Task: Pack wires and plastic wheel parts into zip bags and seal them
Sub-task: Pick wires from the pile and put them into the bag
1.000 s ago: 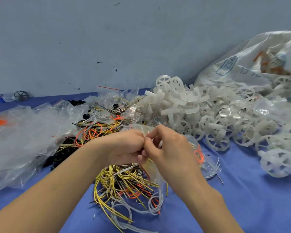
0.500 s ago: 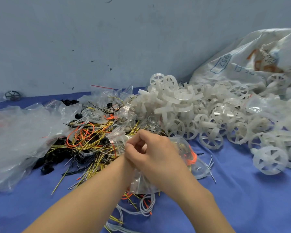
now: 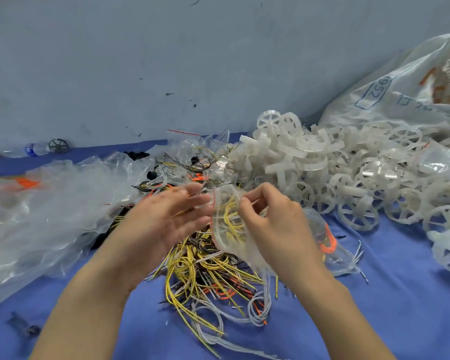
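My right hand (image 3: 273,224) pinches the top of a small clear zip bag (image 3: 227,222) with a red strip; yellow wire shows inside it. My left hand (image 3: 164,219) is spread, fingers straight and blurred, just left of the bag's mouth, holding nothing. Below both hands lies a tangle of yellow, white, black and orange wires (image 3: 208,271) on the blue cloth. A heap of translucent white plastic wheels (image 3: 322,175) fills the area beyond my right hand. Another clear bag with orange wire (image 3: 327,242) lies behind my right wrist.
Crumpled clear plastic bags (image 3: 50,211) cover the left. A large printed white sack (image 3: 400,94) leans at the back right against the grey wall. Empty zip bags (image 3: 190,146) lie at the back, with a water bottle (image 3: 34,149) and a dark wheel (image 3: 58,146) far left.
My hands were pressed together at the bag's top. Now my left hand has let go and spread open to the left, while the right still pinches the bag.
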